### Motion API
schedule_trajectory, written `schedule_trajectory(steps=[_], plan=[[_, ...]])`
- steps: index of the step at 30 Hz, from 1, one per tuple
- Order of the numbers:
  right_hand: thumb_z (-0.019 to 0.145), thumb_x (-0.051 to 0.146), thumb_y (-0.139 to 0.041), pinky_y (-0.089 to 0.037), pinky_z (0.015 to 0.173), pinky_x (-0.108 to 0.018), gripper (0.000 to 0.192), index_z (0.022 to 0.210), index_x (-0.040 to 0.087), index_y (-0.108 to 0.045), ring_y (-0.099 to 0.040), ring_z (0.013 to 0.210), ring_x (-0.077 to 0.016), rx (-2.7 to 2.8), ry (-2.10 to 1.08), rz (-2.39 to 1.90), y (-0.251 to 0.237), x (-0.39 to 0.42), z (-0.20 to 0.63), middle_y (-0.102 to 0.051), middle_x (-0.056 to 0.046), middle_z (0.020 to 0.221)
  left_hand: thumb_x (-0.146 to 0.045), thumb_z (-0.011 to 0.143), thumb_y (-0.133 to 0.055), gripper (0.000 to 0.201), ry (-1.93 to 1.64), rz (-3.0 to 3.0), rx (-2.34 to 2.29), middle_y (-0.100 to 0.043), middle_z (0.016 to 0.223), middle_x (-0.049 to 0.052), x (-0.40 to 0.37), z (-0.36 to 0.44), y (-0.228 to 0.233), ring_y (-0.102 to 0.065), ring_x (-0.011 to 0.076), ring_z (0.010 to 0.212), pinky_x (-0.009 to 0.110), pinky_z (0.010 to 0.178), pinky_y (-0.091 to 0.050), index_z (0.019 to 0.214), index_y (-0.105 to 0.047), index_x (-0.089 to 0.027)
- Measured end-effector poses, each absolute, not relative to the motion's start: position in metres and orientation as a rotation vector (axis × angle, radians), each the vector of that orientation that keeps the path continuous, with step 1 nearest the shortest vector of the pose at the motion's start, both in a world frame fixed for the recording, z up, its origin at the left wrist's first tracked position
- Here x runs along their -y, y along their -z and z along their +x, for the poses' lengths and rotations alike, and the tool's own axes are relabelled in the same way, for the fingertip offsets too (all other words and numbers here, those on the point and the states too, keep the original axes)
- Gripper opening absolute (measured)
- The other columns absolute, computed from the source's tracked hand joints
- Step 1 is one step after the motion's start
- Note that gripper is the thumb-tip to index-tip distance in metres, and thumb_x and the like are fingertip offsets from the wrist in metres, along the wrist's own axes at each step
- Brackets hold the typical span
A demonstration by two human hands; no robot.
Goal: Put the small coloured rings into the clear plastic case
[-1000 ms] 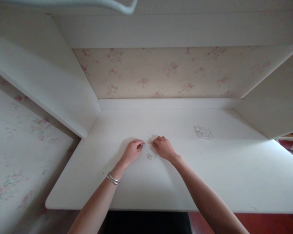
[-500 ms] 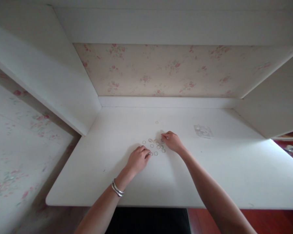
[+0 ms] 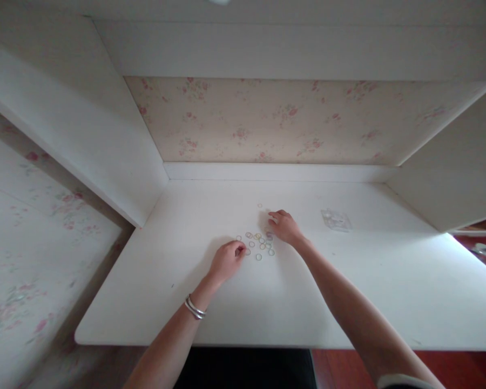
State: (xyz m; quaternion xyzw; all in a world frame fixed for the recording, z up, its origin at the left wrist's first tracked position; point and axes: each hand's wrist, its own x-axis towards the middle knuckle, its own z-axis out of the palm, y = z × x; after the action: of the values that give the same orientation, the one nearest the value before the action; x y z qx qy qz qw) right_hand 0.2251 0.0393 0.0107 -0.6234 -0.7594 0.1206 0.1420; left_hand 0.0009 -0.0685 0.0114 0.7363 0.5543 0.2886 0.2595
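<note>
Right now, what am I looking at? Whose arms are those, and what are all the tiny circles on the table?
There is no machine here. A person wears a camera on their head, so you see what they see, looking forward and down. That is why both arms come in from the bottom of the picture.

The left hand, with shiny bangles on its wrist, has its fingertips curled at the edge of a scatter of little rings. I cannot tell if it pinches one. The right hand rests on the far side of the same scatter. One ring lies apart, further back.

Everything sits on a white table. To the right lies a small clear packet. Behind is a wall with flowery paper.
</note>
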Motion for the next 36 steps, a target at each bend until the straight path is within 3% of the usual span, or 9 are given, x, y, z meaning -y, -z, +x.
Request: schedule_trajectory(steps=[10,15,19,23,27,36], plan=[[0.09,0.03,-0.04,-0.035,0.09,-0.045,0.034,0.118,0.026,-0.057,-0.042,0.114,-0.0295,2.301,-0.283,-1.737,-0.013,-0.067,0.196,-0.05,-0.009,0.13,-0.024,0.086,-0.048,0.016,-0.801,2.001,-1.552,-0.066,0.082,0.002,0.085,-0.014,-0.013,-0.059,0.0137,0.073,0.024,0.068,-0.045,0.086,-0.064,-0.02],[0.091,0.03,-0.04,-0.036,0.091,-0.037,0.028,0.101,0.028,-0.066,-0.049,0.108,-0.0216,2.351,-0.311,-1.564,-0.015,-0.037,0.199,-0.062,-0.003,0.113,-0.025,0.087,-0.048,0.018,-0.833,2.007,-1.526,-0.067,0.085,0.003,0.081,-0.012,-0.009,-0.06,0.0147,0.076,0.025,0.072,-0.045,0.088,-0.064,-0.02],[0.092,0.032,-0.036,-0.038,0.092,-0.032,0.032,0.1,0.022,-0.066,-0.053,0.104,-0.018,2.177,-0.295,-1.503,-0.016,-0.006,0.209,-0.063,-0.006,0.112,-0.029,0.089,-0.046,0.021,-0.894,1.912,-1.562,-0.067,0.084,0.003,0.08,-0.014,-0.005,-0.06,0.0142,0.073,0.024,0.07,-0.044,0.091,-0.064,-0.019],[0.09,0.043,-0.037,-0.045,0.076,-0.03,0.039,0.091,0.018,-0.066,-0.059,0.087,-0.0182,1.657,-0.449,-1.514,-0.01,0.036,0.225,-0.065,-0.009,0.097,-0.034,0.089,-0.044,0.025,-0.926,1.828,-1.57,-0.067,0.082,0.003,0.081,-0.019,-0.003,-0.059,0.0134,0.07,0.024,0.068,-0.044,0.091,-0.063,-0.019],[0.087,0.052,-0.038,-0.044,0.068,-0.028,0.043,0.09,0.018,-0.065,-0.06,0.075,-0.0183,1.431,-0.591,-1.695,0.0,0.084,0.236,-0.067,-0.006,0.082,-0.034,0.089,-0.045,0.024,-0.926,1.841,-1.539,-0.067,0.083,0.002,0.082,-0.019,-0.004,-0.058,0.013,0.07,0.023,0.068,-0.044,0.089,-0.064,-0.019],[0.089,0.044,-0.037,-0.044,0.071,-0.026,0.036,0.094,0.025,-0.067,-0.062,0.079,-0.017,1.733,-0.506,-1.765,0.002,0.106,0.228,-0.069,-0.004,0.092,-0.033,0.088,-0.046,0.024,-0.878,1.92,-1.53,-0.068,0.083,0.003,0.085,-0.013,-0.005,-0.058,0.013,0.068,0.023,0.066,-0.044,0.091,-0.065,-0.02]])
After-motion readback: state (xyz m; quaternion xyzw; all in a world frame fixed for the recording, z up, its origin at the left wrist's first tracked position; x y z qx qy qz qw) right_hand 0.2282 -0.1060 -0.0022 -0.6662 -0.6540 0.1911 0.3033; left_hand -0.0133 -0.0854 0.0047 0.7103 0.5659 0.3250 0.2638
